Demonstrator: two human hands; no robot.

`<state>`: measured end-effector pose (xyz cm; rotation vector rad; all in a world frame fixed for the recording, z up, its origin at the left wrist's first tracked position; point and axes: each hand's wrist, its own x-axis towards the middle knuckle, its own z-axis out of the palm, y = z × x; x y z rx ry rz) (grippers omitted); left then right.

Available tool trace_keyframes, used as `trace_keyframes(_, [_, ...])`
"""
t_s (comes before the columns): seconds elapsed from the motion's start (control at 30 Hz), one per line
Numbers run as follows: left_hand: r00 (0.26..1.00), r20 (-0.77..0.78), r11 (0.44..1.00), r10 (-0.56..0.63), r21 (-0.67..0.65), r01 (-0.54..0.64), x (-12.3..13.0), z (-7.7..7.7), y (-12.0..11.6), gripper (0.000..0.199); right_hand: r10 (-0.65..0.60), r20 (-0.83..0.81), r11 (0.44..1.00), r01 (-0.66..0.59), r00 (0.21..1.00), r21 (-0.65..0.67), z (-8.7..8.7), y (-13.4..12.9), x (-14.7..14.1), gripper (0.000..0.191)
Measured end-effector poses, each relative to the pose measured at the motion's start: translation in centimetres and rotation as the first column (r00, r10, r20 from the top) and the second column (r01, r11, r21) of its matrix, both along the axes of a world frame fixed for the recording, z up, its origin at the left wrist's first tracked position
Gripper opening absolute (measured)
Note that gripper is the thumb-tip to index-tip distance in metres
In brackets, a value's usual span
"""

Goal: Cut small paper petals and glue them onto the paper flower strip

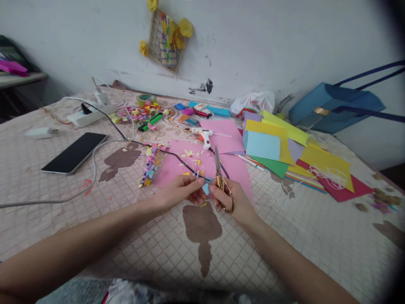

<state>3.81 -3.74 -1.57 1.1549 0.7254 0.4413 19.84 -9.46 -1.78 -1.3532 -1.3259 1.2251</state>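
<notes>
Between my two hands is a small piece of light blue paper point(206, 188), pinched by the fingers of my left hand point(186, 188). My right hand point(232, 197) has gold-handled scissors point(219, 169) hooked on it, blades pointing up and away from me, and its thumb and fingertip come close to the same paper. Whether the right fingertips also grip the paper I cannot tell. Under and beyond the hands lies pink paper point(167, 173) scattered with small yellow and white scraps. A white glue gun point(205, 136) rests on it, its black cord running near my hands.
On the left are a dark phone point(74, 153), a power strip point(91, 115) and trailing cables. A flower-covered strip point(150, 165) lies left of the pink paper. Coloured sheets point(268, 145) are heaped at the right, near a blue bag point(335, 107). A green cutter point(150, 121) lies farther back.
</notes>
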Motion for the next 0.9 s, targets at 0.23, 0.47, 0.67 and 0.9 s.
trace_keyframes(0.23, [0.999, -0.051, 0.981, -0.012, 0.195, 0.022, -0.21, -0.17, 0.13, 0.032, 0.032, 0.022, 0.999, -0.031, 0.999, -0.029, -0.06, -0.1, -0.21, 0.027])
trace_keyframes(0.47, [0.999, -0.025, 0.986, -0.022, 0.162, 0.025, -0.15, -0.43, 0.07, 0.032, 0.003, 0.03, 1.0, -0.002, 1.0, -0.012, -0.25, 0.02, -0.07, 0.027])
trace_keyframes(0.67, [0.999, -0.013, 0.993, -0.031, 0.112, 0.032, -0.27, -0.64, 0.1, 0.027, -0.005, 0.022, 1.0, 0.005, 1.0, 0.0, -0.19, 0.08, -0.08, 0.026])
trace_keyframes(0.9, [0.999, 0.041, 0.999, -0.025, 0.045, 0.023, -0.71, -0.42, 0.76, 0.023, -0.04, -0.072, 0.999, 0.041, 0.997, 0.007, -0.49, 0.13, 0.18, 0.03])
